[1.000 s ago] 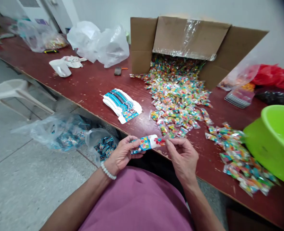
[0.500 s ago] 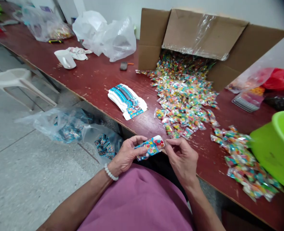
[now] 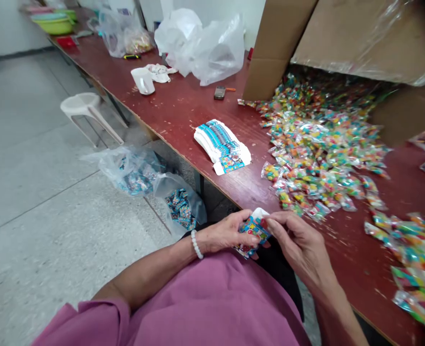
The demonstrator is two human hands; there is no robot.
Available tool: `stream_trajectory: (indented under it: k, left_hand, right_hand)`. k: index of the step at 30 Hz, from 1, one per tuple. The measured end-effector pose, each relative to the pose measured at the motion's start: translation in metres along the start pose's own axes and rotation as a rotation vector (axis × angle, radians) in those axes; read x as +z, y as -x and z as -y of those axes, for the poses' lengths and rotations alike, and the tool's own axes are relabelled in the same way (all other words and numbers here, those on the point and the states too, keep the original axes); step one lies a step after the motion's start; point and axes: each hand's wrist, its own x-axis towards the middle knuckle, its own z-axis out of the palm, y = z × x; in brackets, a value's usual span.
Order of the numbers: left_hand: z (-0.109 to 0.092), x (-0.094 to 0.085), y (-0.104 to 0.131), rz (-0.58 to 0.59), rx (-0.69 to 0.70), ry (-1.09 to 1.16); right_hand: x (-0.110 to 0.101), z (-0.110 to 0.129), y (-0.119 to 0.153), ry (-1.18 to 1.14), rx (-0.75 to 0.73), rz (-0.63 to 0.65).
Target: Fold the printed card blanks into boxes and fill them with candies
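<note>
A small blue printed carton (image 3: 253, 231) is held in front of my lap, its white end flap raised. My left hand (image 3: 225, 235) grips it, thumb across the printed face. At the flap end, my right hand (image 3: 301, 242) is closed, thumb and fingers pressing on the carton's edge. Inside the carton, the contents are hidden. On the red-brown table ahead lies a fanned stack of flat blue-and-white cartons (image 3: 222, 146). To its right spreads a heap of small clear packets of colourful candy (image 3: 317, 154), spilling from a cardboard box (image 3: 270, 62).
Below the table edge, plastic bags (image 3: 133, 170) of blue cartons sit on the floor, near a white stool (image 3: 81, 103). Farther along the table (image 3: 176, 110) stand a white mug (image 3: 143, 80), clear plastic bags (image 3: 216, 48) and green basins (image 3: 54, 24).
The view has swung left, so things appear farther right. My right fingers have come onto the carton's open end, and its flap now stands up. My left hand keeps its grip.
</note>
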Motion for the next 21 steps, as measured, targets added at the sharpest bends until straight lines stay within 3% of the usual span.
stream_trajectory:
  k: [2,6,11,13,17,19,21]
  left_hand:
    - [-0.001,0.001,-0.002,-0.012,0.032,-0.065]
    - [-0.008,0.005,-0.002,-0.1,0.064,-0.132]
    - [-0.016,0.003,-0.004,-0.234,0.021,-0.1]
    - [-0.017,0.002,-0.006,-0.285,0.003,-0.028]
    - [-0.019,0.002,-0.01,-0.331,0.001,0.002]
    - [-0.02,0.004,-0.01,-0.326,0.01,-0.029]
    - [-0.019,0.007,-0.01,-0.32,0.019,-0.046]
  right_hand:
    - [0.0,-0.001,0.0,-0.035,0.009,0.043]
    - [0.004,-0.004,-0.001,-0.081,0.135,-0.063]
    - [0.008,0.0,-0.006,-0.044,-0.004,0.021]
    - [0.011,0.002,-0.007,-0.153,0.085,-0.019]
    - [0.018,0.0,-0.007,-0.56,0.383,-0.217]
    - [0.021,0.0,-0.007,-0.676,0.449,-0.203]
    - [0.022,0.002,-0.007,-0.734,0.468,-0.105]
